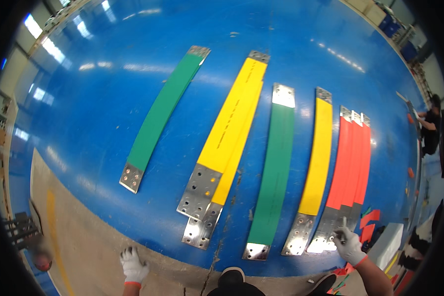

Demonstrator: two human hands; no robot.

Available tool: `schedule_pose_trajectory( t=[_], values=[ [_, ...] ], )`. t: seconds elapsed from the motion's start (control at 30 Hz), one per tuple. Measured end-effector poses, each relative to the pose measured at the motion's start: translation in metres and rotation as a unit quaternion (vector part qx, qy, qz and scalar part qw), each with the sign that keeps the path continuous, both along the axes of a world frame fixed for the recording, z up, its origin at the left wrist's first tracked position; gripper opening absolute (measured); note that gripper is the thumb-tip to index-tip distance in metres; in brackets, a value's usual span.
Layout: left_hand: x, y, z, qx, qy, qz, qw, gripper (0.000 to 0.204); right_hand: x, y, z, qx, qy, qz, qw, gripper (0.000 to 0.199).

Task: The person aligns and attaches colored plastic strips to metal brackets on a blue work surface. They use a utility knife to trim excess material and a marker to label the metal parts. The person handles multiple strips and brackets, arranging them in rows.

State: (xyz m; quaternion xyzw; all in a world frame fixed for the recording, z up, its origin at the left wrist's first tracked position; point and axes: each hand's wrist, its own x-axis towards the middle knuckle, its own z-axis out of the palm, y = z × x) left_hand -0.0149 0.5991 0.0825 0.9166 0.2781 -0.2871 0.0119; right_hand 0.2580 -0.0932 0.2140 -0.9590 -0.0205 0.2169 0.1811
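My left hand (133, 266), in a white glove with a red cuff, hangs at the lower left with fingers apart, holding nothing. At the lower right my right hand (350, 246), gloved alike, has curled fingers, with a short pale stick-like thing (344, 222) rising from them. It is over the near metal ends of several red-sleeved busbars (341, 163), which overlap; whether it touches them I cannot tell. To their left lie a yellow busbar (315, 158), a wide green busbar (276, 172), overlapping yellow busbars (232, 118) and another green busbar (165, 113). Their bare ends have holes.
The busbars lie on a glossy blue floor (103, 113) bordered by a grey strip (84, 222). Red and green scraps (370, 222) and a white block (387, 241) lie right of my right hand. My shoe (232, 276) is at the front. Another person (431, 126) is at far right.
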Motion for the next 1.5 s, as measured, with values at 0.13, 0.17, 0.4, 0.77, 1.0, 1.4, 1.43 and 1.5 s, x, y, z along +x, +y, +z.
schedule_pose_trajectory(
  t=[0.13, 0.17, 0.4, 0.77, 1.0, 1.4, 1.43, 1.5],
  values=[
    [0.207, -0.086, 0.000, -0.120, -0.187, 0.012, 0.975, 0.127, 0.021, 0.041, -0.006, -0.003, 0.003, 0.153, 0.988, 0.035],
    [0.236, -0.103, -0.005, -0.086, -0.230, -0.053, 0.968, 0.131, 0.030, 0.064, -0.014, -0.039, 0.063, 0.181, 0.981, 0.040],
    [0.338, -0.154, -0.004, -0.208, -0.237, -0.027, 0.949, 0.111, 0.090, 0.167, -0.069, 0.144, 0.040, 0.228, 0.962, 0.050],
    [0.270, -0.068, 0.127, 0.044, -0.101, -0.160, 0.981, 0.101, 0.115, 0.196, -0.162, 0.061, -0.048, 0.229, 0.970, 0.038],
    [0.245, 0.032, 0.104, 0.136, -0.080, -0.103, 0.982, 0.111, 0.144, 0.185, -0.210, 0.110, 0.076, 0.199, 0.971, 0.032],
    [0.337, 0.064, -0.006, -0.020, -0.127, 0.007, 0.992, 0.120, 0.112, 0.226, -0.141, -0.037, -0.011, 0.142, 0.989, 0.043],
    [0.341, 0.072, -0.007, -0.030, -0.121, -0.005, 0.992, 0.120, 0.108, 0.231, -0.144, -0.041, -0.039, 0.124, 0.991, 0.044],
    [0.341, 0.089, -0.012, -0.043, -0.104, -0.020, 0.993, 0.120, 0.104, 0.253, -0.145, -0.041, -0.031, 0.075, 0.996, 0.045]
  ],
)
